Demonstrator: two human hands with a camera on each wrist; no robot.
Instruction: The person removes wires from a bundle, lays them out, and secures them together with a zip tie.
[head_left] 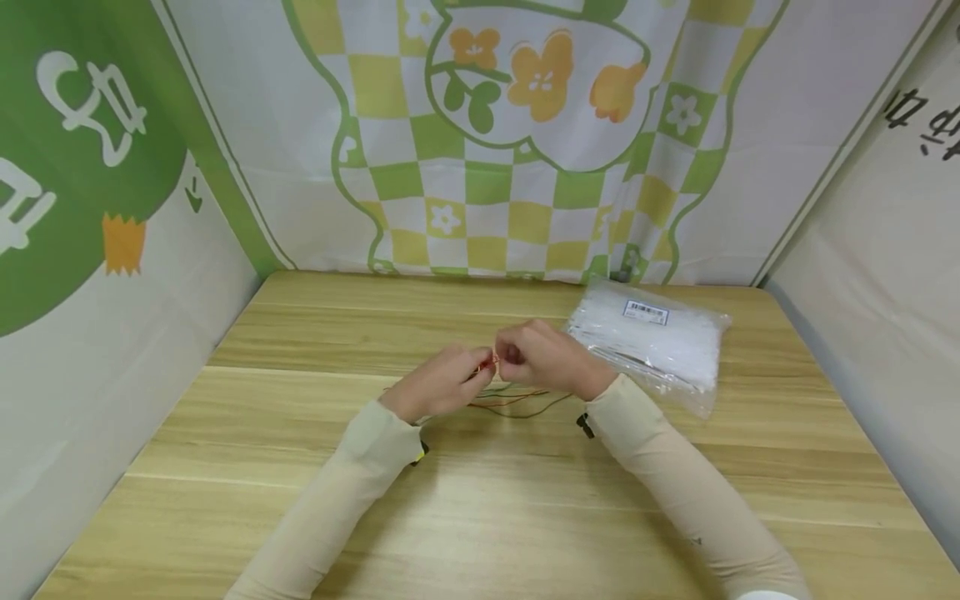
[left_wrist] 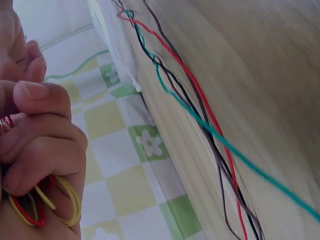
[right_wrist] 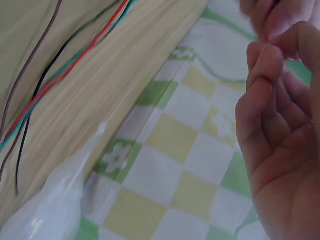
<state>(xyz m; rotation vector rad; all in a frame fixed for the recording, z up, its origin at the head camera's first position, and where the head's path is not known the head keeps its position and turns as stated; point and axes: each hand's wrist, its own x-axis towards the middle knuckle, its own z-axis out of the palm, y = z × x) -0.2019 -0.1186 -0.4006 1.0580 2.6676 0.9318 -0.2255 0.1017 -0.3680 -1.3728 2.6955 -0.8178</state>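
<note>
My two hands meet above the middle of the wooden table (head_left: 480,508). The left hand (head_left: 474,372) has its fingers curled round a small coil of red and yellow wire (left_wrist: 39,207). My right hand (head_left: 512,354) pinches the red end of that wire (head_left: 491,363) between thumb and fingertips (right_wrist: 265,47). Just below the hands, several loose thin wires (head_left: 517,402) in green, red, black and brown lie on the table, and they also show in the left wrist view (left_wrist: 200,107) and the right wrist view (right_wrist: 60,70).
A clear plastic bag of white cable ties (head_left: 652,337) lies on the table to the right of my hands, close to the back wall. Printed green and yellow checked panels enclose the table on three sides.
</note>
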